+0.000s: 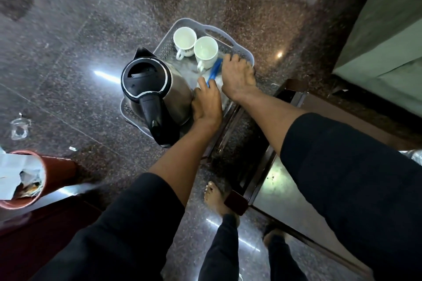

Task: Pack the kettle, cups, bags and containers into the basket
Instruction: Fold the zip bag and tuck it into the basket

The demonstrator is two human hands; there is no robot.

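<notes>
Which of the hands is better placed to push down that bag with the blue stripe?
Probably the left hand. Its fingers already rest on the blue-striped bag beside the kettle, while the right hand is over the basket's rim near the two cups.

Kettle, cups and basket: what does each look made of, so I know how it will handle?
Kettle: brushed steel body by its dull grey sheen, with a glossy black lid and handle, likely plastic.
Cups: glazed white ceramic, by the look, smooth and shiny inside.
Basket: grey moulded plastic, matte, with perforated lattice walls and a cut-out handle slot.
</notes>
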